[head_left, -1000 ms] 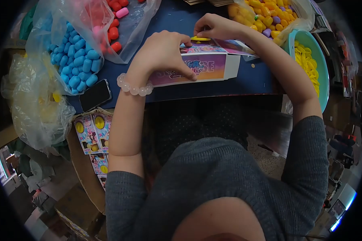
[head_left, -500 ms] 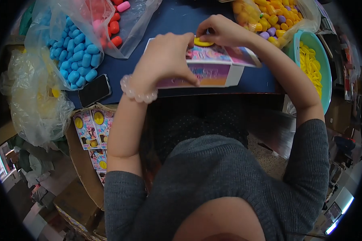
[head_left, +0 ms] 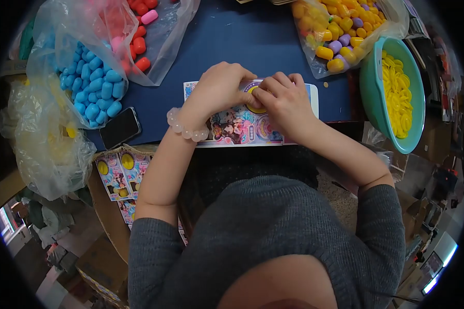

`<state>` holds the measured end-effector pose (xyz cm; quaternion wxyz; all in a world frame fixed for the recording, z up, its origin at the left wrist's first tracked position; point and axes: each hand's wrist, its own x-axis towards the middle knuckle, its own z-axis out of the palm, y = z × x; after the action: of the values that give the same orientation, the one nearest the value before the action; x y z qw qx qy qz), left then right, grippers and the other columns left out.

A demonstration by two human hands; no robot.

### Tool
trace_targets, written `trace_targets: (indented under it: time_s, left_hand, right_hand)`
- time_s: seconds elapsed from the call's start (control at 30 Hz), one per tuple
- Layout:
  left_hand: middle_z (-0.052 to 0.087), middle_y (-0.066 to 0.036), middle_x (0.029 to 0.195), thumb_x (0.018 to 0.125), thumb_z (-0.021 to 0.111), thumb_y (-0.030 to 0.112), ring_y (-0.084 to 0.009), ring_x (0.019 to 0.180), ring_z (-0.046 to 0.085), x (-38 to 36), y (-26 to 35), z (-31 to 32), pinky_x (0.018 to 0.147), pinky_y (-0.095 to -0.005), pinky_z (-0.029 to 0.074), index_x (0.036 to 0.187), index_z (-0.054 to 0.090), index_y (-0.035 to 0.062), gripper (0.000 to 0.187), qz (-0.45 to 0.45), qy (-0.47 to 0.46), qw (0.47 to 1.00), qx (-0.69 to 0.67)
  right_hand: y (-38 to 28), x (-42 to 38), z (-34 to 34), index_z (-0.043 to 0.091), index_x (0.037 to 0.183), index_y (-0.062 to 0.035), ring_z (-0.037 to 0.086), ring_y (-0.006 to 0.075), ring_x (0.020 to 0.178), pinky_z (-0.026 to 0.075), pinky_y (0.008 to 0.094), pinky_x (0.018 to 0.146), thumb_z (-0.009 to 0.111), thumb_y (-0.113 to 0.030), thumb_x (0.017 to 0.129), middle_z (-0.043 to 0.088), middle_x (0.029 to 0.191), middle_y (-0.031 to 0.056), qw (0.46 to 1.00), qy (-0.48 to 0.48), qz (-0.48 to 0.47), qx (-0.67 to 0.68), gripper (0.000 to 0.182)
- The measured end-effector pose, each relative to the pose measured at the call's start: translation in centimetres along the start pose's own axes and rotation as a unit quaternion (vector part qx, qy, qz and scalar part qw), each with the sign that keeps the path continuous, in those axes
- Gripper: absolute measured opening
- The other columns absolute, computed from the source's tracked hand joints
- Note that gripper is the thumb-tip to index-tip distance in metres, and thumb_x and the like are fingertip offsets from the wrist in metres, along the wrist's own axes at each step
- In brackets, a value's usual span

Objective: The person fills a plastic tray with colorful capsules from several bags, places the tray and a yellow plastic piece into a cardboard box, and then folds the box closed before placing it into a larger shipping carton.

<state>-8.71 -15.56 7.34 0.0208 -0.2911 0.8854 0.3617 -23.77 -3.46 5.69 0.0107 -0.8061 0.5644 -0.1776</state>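
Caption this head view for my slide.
Left fingers and right fingers meet at a yellow disc on a printed box, near a bowl of yellow pieces.

Soft, dim light; lens distortion bends the edges toward black corners. Shadow lies beneath the flat blue tabletop (head_left: 237,38); a narrow blue-white strip (head_left: 450,254) glares lower right.

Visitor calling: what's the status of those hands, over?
Left hand, right hand on printed box. Both at yellow disc, partly covering it. Nothing else visibly in the way.
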Motion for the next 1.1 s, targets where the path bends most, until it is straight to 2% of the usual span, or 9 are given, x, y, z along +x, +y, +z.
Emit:
trace_targets:
  time_s: [0.27,0.37,0.47,0.53,0.67,0.83,0.9,1.03,1.1]
  left_hand:
    - [0.072,-0.014,0.085,0.066,0.080,0.050,-0.0312,0.088,0.068,-0.6,-1.0,0.7,0.079,-0.0379,0.054,0.104,0.074,0.0087,0.056,0.012,0.071,0.997,-0.029]
    - [0.071,-0.014,0.099,0.059,0.081,0.061,-0.0313,0.104,0.064,-0.9,-0.9,0.8,0.097,-0.0426,0.046,0.115,0.069,0.0054,0.080,-0.016,0.031,0.998,-0.043]
    - [0.045,-0.023,0.139,0.044,0.083,0.068,-0.0376,0.135,0.039,-2.7,-0.5,3.1,0.114,-0.0648,0.010,0.144,0.035,-0.0023,0.131,0.105,0.125,0.973,0.165]
    - [0.037,-0.025,0.144,0.041,0.086,0.061,-0.0395,0.139,0.031,-4.4,1.7,3.1,0.113,-0.0666,0.010,0.146,0.031,0.0000,0.133,0.064,0.076,0.973,0.208]
    - [0.035,-0.024,0.145,0.048,0.082,0.034,-0.0392,0.139,0.032,-5.8,1.8,-2.0,0.116,-0.0582,0.013,0.147,0.032,0.0008,0.116,0.176,0.004,0.982,-0.065]
    - [0.054,-0.012,0.136,0.059,0.071,0.025,-0.0243,0.128,0.049,-7.6,-2.7,-1.4,0.110,-0.0341,0.033,0.139,0.046,-0.0004,0.088,0.120,0.075,0.884,-0.445]
    - [0.059,-0.012,0.129,0.064,0.072,0.026,-0.0192,0.122,0.053,-8.2,-2.0,0.1,0.106,-0.0345,0.037,0.138,0.047,0.0000,0.083,0.085,0.177,0.741,-0.642]
    - [0.066,-0.011,0.115,0.080,0.065,-0.003,-0.0233,0.101,0.065,-7.9,0.6,2.2,0.089,-0.0292,0.049,0.124,0.058,0.0027,0.045,0.069,0.403,0.774,-0.483]
    - [0.067,-0.012,0.117,0.080,0.069,0.004,-0.0288,0.108,0.064,-7.8,1.7,0.9,0.096,-0.0387,0.047,0.126,0.058,0.0042,0.048,0.134,0.483,0.852,-0.154]
  right_hand:
    - [-0.1,0.2,1.3,0.057,0.110,-0.0051,0.057,0.0291,0.110,0.040,0.0497,0.092,0.069,-0.012,0.076,0.061,0.116,0.0101,0.996,0.020,0.085,0.002,0.036]
    - [0.2,0.6,0.6,0.052,0.118,-0.0038,0.056,0.0291,0.115,0.040,0.0520,0.094,0.069,-0.012,0.077,0.061,0.119,0.0105,0.992,-0.067,0.106,0.025,0.045]
    - [1.1,1.9,-1.0,0.059,0.108,-0.0022,0.060,0.0284,0.109,0.044,0.0477,0.091,0.070,-0.012,0.078,0.065,0.112,0.0107,0.983,-0.109,0.135,0.055,0.034]
    - [3.6,3.2,-3.0,0.063,0.092,-0.0030,0.066,0.0258,0.094,0.049,0.0362,0.084,0.070,-0.010,0.079,0.069,0.098,0.0105,0.943,-0.184,0.164,0.221,0.016]
    - [10.3,2.6,-7.2,0.063,0.124,-0.0033,0.063,0.0183,0.109,0.049,0.0320,0.095,0.059,-0.036,0.096,0.067,0.117,0.0083,0.730,-0.223,0.139,0.631,0.043]
    - [5.4,2.9,-6.3,0.036,0.147,-0.0058,0.036,0.0223,0.138,0.031,0.0354,0.111,0.069,-0.042,0.088,0.043,0.145,0.0096,0.742,-0.041,0.068,0.666,0.076]
    - [2.8,3.3,-4.9,0.030,0.150,-0.0067,0.034,0.0202,0.138,0.028,0.0339,0.112,0.065,-0.032,0.091,0.041,0.145,0.0089,0.731,0.015,0.091,0.676,0.073]
    - [0.1,4.2,-3.1,0.037,0.145,-0.0063,0.042,0.0199,0.130,0.030,0.0313,0.110,0.058,-0.021,0.094,0.046,0.138,0.0118,0.710,0.108,0.139,0.682,0.057]
    - [0.4,4.7,-2.0,0.049,0.130,-0.0050,0.050,0.0202,0.121,0.037,0.0319,0.105,0.052,-0.026,0.096,0.054,0.129,0.0131,0.744,0.166,0.116,0.637,0.040]
